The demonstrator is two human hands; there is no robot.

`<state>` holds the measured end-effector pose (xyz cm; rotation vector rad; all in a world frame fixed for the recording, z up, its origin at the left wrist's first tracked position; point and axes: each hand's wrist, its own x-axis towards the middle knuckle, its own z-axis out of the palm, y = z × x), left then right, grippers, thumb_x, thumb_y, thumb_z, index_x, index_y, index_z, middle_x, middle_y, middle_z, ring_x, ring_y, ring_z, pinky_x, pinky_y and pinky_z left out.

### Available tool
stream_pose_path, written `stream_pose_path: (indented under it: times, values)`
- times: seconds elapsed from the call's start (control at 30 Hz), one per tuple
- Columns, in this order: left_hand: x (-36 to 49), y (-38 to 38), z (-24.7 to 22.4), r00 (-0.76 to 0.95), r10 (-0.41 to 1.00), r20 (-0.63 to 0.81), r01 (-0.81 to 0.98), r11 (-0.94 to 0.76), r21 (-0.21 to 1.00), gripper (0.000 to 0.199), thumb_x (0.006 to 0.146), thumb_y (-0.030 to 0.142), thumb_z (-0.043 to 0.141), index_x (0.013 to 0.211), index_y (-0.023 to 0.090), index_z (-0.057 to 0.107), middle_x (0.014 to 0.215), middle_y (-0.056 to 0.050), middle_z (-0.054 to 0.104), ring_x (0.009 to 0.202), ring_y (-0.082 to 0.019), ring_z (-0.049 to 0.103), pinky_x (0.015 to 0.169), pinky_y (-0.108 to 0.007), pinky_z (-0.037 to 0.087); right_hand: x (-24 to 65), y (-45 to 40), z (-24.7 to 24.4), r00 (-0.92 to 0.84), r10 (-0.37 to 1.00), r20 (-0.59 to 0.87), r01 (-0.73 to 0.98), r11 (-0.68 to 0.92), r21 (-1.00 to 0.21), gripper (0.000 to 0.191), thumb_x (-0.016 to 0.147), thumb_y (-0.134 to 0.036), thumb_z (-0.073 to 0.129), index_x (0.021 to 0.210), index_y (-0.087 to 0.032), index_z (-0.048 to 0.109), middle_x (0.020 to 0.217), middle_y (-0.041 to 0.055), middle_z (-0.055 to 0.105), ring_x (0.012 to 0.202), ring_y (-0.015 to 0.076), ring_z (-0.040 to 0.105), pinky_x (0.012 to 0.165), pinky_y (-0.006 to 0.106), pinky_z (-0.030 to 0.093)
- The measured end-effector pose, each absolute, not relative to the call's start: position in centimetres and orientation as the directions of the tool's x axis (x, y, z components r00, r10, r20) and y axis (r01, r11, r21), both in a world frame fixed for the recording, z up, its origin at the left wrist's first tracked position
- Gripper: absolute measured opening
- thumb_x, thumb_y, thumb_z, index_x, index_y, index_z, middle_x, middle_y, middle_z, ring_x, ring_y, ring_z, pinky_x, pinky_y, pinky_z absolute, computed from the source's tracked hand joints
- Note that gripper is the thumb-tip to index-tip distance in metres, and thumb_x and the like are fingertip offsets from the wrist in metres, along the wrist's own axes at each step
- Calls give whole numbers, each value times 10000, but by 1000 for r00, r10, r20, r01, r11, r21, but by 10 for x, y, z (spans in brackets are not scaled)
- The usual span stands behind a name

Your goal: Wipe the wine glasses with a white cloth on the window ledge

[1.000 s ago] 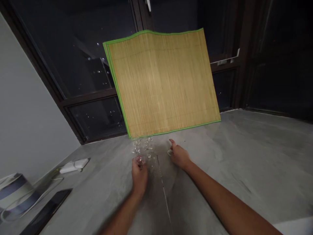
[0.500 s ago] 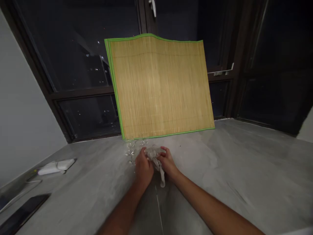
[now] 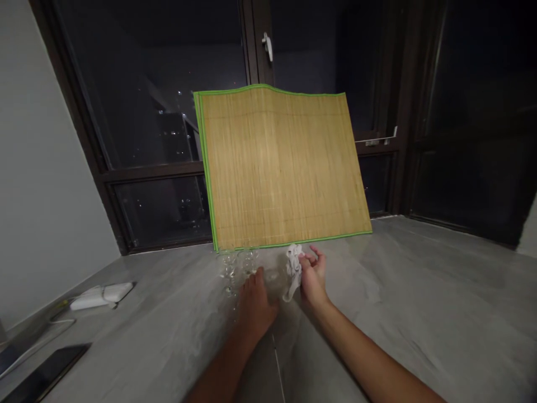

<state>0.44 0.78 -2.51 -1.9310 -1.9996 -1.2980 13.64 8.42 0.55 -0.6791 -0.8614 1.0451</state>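
Head view: R hand (image 3: pixel 314 280) has the cloth (image 3: pixel 294 266), a crumpled white wad, pinched btwn thumb & finger at its R side; the other fingers are loose & partly spread. L hand (image 3: pixel 257 305) is back-up, fingers nearly together & pointing fwd; its palm side is hidden, so can't tell if it grips anything. Btwn the hands is a faint clear shape (image 3: pixel 272 275), poss. glassware, too blurred to tell.

Key relation: cloth is R of the L fingertips, apart from them, long axis approx. fore-aft, its thin tail twd the wearer. R hand is clearly nearer the cloth. Glasses (image 3: pixel 229 270) bunch just fwd & L of the L fingers, so L hand is nearer them; they look upright, but count & exact contact can't be told.

Edges: mat (image 3: pixel 281 168) leans on the window (image 3: pixel 155 212), its green bottom edge just behind the glasses & cloth, so little room fwd. Counter (image 3: pixel 377 324) runs on to the R of R hand, w/ ample room there, & twd the wearer along the seam (image 3: pixel 277 364). White bundle (image 3: pixel 103 296) & phone (image 3: pixel 54 369) lie well off to the L.
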Motion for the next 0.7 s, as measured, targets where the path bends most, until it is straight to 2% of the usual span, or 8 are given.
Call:
stream_pose_path:
  times: [0.1, 0.2, 0.3, 0.37, 0.5, 0.7]
  values:
    - [13, -1, -15, -151, 846, 512, 920, -69, 386, 816, 661, 391, 737, 1385, 178, 426, 1265, -139, 581, 1209, -326, 505, 1056, -442, 329, 139, 83, 5, 352, 753, 556, -165, 635, -755, 486, 838, -338, 542, 1285, -235, 382, 1169, 74, 527, 979, 190, 572, 898, 373, 467]
    - [18, -6, -6, -94, 863, 496, 947, -76, 312, 790, 701, 505, 699, 1369, 163, 452, 1246, -137, 598, 1181, -306, 528, 1037, -410, 353, 136, 78, 1, 261, 633, 729, 10, 753, -658, 395, 887, -278, 487, 1272, -211, 430, 1230, 108, 523, 1105, 218, 528, 979, 409, 424]
    - [17, -5, -4, -104, 849, 519, 958, -55, 281, 682, 782, 496, 625, 1350, 152, 473, 1243, -141, 610, 1173, -297, 543, 1031, -407, 357, 132, 76, -4, 198, 643, 739, 17, 752, -659, 339, 878, -261, 516, 1209, -208, 465, 1127, 95, 572, 1047, 218, 559, 910, 379, 470]
    - [15, -4, -4, -159, 837, 524, 958, 1, 288, 638, 809, 471, 602, 1347, 153, 475, 1248, -145, 614, 1173, -296, 551, 1022, -409, 364, 130, 77, -7, 135, 688, 713, -26, 722, -691, 378, 856, -246, 550, 1218, -216, 445, 1023, 62, 596, 958, 201, 590, 849, 346, 491]
    - [13, -3, -6, -243, 831, 500, 948, 94, 304, 592, 840, 450, 575, 1341, 150, 479, 1253, -164, 618, 1181, -309, 558, 990, -414, 391, 130, 78, -8, -29, 705, 709, -52, 707, -705, 485, 827, -212, 564, 1280, -224, 391, 895, 10, 628, 868, 177, 621, 836, 317, 486]
    - [9, -2, -7, -302, 829, 471, 939, 172, 299, 570, 883, 467, 513, 1335, 121, 474, 1268, -173, 618, 1166, -306, 580, 956, -393, 412, 137, 74, -3, -279, 697, 661, 53, 698, -714, 623, 805, -191, 566, 1383, -238, 338, 986, 23, 693, 783, 160, 634, 713, 265, 478]
